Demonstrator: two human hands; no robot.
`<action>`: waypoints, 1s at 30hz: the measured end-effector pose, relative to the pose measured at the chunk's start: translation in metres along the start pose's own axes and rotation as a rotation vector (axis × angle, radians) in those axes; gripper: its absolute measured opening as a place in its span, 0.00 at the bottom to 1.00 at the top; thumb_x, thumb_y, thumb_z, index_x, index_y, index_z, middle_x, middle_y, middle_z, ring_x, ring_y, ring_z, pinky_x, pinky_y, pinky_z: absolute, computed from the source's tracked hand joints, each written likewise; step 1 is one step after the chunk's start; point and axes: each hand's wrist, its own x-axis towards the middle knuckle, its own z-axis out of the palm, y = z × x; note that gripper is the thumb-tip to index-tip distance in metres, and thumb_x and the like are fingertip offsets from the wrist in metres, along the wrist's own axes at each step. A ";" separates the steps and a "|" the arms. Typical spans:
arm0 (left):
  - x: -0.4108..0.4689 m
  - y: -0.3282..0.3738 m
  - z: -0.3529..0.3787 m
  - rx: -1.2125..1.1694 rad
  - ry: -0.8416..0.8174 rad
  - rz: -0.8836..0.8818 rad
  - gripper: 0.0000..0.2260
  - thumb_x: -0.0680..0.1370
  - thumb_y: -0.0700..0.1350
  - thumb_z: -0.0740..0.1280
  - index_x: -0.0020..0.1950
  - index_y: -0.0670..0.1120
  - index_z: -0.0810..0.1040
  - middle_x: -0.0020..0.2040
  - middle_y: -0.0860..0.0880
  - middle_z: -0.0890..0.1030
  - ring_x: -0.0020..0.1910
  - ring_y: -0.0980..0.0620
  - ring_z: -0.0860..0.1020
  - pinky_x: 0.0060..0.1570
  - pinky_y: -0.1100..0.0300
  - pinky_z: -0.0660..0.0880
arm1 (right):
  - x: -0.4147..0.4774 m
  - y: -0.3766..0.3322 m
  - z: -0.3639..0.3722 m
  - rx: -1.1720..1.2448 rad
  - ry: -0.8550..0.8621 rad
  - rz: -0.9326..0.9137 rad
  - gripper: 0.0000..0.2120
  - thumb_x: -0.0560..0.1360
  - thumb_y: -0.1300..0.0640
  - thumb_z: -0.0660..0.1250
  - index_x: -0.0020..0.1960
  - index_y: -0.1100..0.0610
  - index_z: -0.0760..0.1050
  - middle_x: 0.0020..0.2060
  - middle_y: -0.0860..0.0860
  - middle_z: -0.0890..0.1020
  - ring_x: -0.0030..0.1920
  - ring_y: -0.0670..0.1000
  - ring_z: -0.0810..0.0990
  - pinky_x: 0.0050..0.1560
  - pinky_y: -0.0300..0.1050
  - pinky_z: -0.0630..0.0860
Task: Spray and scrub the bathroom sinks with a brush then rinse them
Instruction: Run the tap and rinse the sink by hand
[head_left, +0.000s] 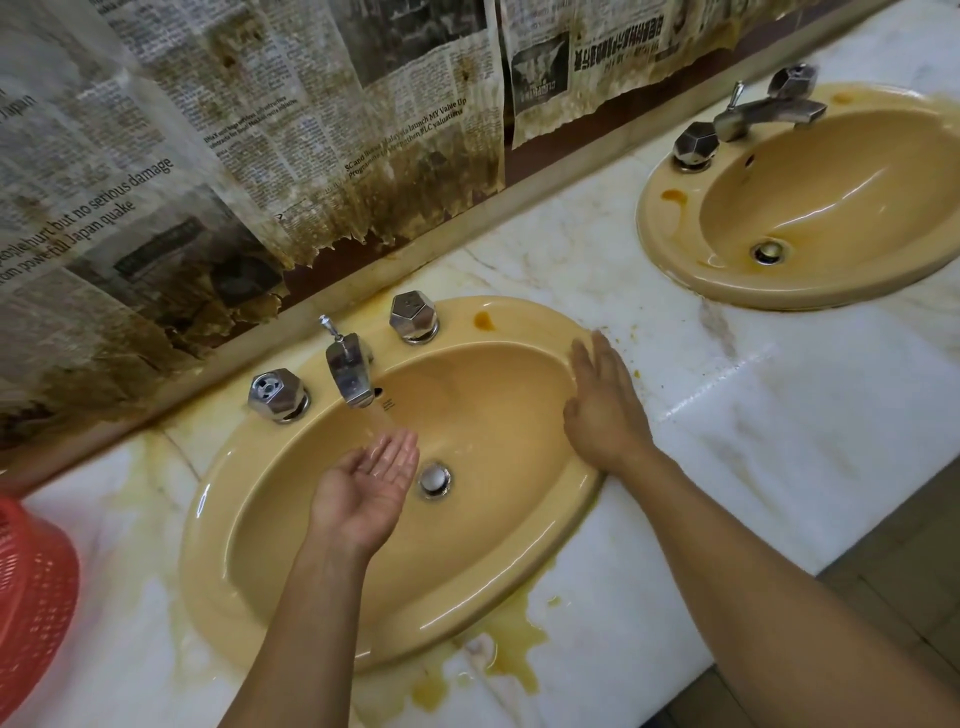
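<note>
We read this as the rinse step on the near sink (467, 597): water (382, 421) ran from the spout (350, 376), and we saw no brush or spray bottle in frame. Our left hand (374, 475) sat palm-up at centre frame, loosely cupped under the stream just beside the drain plug (434, 479), gripping nothing and only catching water. Our right hand (602, 410) lay flat, fingers straight, on the sink's right rim, also empty. The far sink (831, 208) sat upper right, well apart from both hands, with orange stains showing. The next move likely called for splashing the cupped water over the rim stain (484, 320), then the yellow puddle (511, 644) on the table (753, 441).
</note>
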 end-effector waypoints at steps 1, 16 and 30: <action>-0.001 0.000 0.000 -0.005 -0.006 -0.005 0.15 0.87 0.41 0.54 0.64 0.33 0.74 0.61 0.32 0.81 0.65 0.34 0.78 0.70 0.44 0.72 | -0.013 -0.001 0.005 0.005 0.012 0.028 0.36 0.81 0.60 0.57 0.84 0.52 0.44 0.82 0.52 0.38 0.82 0.53 0.39 0.81 0.50 0.47; 0.017 0.014 0.040 -0.007 0.142 -0.017 0.16 0.87 0.44 0.54 0.54 0.38 0.80 0.47 0.43 0.83 0.49 0.47 0.81 0.56 0.52 0.76 | -0.053 -0.005 0.010 -0.016 -0.030 0.072 0.34 0.85 0.51 0.55 0.83 0.55 0.39 0.79 0.54 0.30 0.81 0.54 0.34 0.79 0.47 0.48; 0.022 -0.062 0.131 0.155 -0.189 -0.040 0.19 0.88 0.46 0.54 0.63 0.33 0.77 0.61 0.35 0.83 0.64 0.39 0.80 0.64 0.49 0.77 | 0.062 -0.002 -0.010 -0.317 -0.129 -0.269 0.36 0.83 0.52 0.55 0.83 0.56 0.39 0.82 0.59 0.41 0.82 0.57 0.40 0.81 0.53 0.42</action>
